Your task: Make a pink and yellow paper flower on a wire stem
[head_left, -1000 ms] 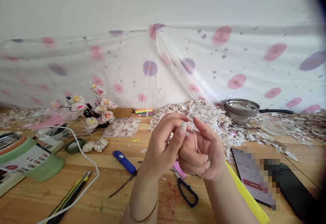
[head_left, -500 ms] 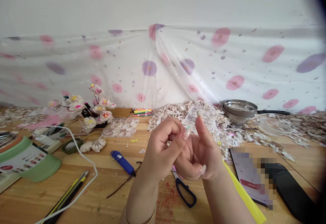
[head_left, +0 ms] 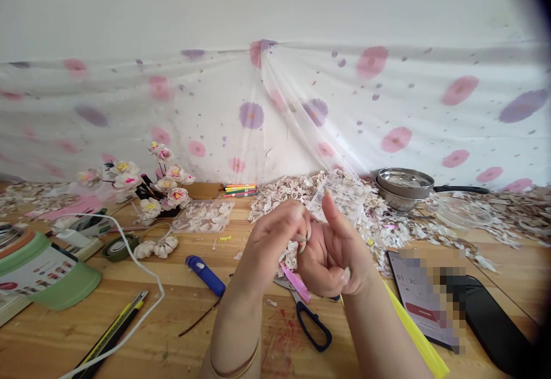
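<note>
While pinching a small pale piece, too small to identify, between both hands: left hand [head_left: 271, 241] gripping, right hand [head_left: 336, 252] curling, thumb raised; finished flowers [head_left: 163, 186] standing far left, loose petals [head_left: 344, 195] remaining just beyond

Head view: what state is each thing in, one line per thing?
Left hand: raised, fingertips pinched against the right hand.
Right hand: raised, thumb up, fingers curled; what they grip is hidden.
Blue-handled scissors: flat on the wooden table, blades under the hands.
Blue-capped glue pen: lying flat, capped.
Steel bowls: stacked.
Black smartphone: screen lit.
Clear plastic tray: open, holding white petals.
</note>
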A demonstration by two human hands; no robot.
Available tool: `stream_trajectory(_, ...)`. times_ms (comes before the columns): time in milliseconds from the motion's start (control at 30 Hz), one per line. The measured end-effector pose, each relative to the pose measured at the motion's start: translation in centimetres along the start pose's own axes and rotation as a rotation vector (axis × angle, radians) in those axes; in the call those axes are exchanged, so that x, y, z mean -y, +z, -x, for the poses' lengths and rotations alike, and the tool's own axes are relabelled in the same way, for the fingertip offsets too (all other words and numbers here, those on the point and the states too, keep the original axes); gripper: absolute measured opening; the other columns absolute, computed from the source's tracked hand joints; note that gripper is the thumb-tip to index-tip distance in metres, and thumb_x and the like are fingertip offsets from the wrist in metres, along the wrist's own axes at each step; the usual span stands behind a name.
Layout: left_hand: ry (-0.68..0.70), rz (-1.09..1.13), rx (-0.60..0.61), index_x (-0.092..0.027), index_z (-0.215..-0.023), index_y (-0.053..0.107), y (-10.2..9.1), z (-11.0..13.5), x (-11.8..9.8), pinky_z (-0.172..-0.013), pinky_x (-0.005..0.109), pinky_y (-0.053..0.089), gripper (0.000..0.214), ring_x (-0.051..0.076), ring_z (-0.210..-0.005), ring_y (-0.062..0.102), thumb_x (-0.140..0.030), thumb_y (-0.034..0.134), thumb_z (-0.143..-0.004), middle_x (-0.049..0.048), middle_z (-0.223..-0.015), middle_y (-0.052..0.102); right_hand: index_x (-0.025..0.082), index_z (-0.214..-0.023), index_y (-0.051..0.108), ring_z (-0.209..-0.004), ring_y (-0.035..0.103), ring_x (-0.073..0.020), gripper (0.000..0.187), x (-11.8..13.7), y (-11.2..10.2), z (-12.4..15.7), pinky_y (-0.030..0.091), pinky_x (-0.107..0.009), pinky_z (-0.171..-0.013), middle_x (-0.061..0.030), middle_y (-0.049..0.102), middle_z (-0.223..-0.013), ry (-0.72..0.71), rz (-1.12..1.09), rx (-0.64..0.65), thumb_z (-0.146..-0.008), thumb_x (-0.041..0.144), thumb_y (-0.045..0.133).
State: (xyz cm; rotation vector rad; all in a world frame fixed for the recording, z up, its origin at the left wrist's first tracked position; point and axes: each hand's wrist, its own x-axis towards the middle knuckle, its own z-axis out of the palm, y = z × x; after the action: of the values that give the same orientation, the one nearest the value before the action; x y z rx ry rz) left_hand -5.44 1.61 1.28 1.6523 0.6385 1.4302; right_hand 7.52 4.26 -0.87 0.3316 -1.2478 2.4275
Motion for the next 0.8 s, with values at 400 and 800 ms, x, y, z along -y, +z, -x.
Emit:
stream_trajectory(400,-0.005,-0.161,-0.101,-0.018,-0.054,0.027,0.5,0.3,-0.2,-0.056,0.025,0.034,0.047,0.01,-0.061,0.04,-0.018,0.066,-0.081,-0.0025,-0.064,0.041,0.017,-0.049,0.042,-0.024,0.014,-0.0006,0.086,-0.4,0.4,-0.3,0.01,-0.014,-0.023,0.0096,0.029,-0.035,0.147,0.141,-0.177,-0.069,0.096,0.013)
stream_trajectory(800,0.006,-0.064,0.007,-0.02,-0.065,0.05,0.1,-0.2,-0.1,-0.067,0.031,0.04,0.033,0.017,-0.073,0.047,-0.038,0.059,-0.091,0.003,-0.075,0.05,0.015,-0.048,0.049,-0.021,0.015,-0.0027,0.096,0.3,-0.5,0.1,0.008,-0.016,-0.017,0.0074,0.028,-0.032,-0.019,-0.061,0.008,-0.072,0.09,-0.006)
